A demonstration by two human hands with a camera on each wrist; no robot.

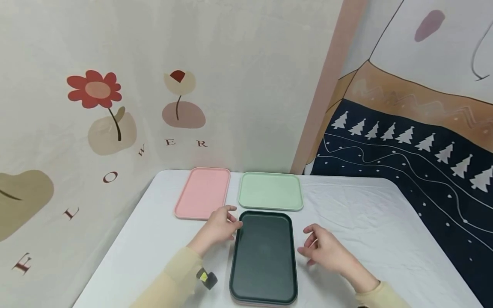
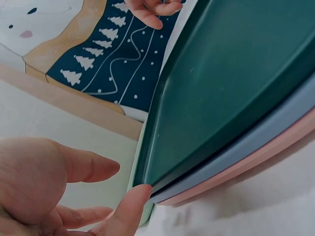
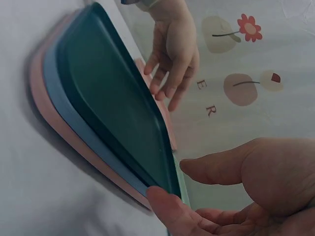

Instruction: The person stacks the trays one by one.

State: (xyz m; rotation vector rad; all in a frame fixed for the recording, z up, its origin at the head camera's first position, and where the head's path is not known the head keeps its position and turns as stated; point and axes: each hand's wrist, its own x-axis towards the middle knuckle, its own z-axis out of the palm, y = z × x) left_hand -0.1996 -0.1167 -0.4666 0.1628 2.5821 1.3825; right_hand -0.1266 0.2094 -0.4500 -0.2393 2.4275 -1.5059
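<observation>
A dark green tray (image 1: 263, 256) lies on top of a stack on the white table. Beneath it, the wrist views reveal a blue tray (image 2: 246, 142) and a pink tray (image 2: 275, 147) at the bottom. My left hand (image 1: 219, 226) is beside the stack's far left corner, a fingertip right at the green rim, thumb and fingers spread loosely. On the other side, my right hand (image 1: 325, 250) hovers a little to the right of the stack with relaxed, slightly bent fingers. Neither hand grips anything.
Behind the stack, a separate pink tray (image 1: 204, 192) lies at the back left, just past my left hand. To its right is a light green tray (image 1: 271, 191), near the table's back edge. Printed cloths (image 1: 246, 85) hang behind the white table (image 1: 362, 214).
</observation>
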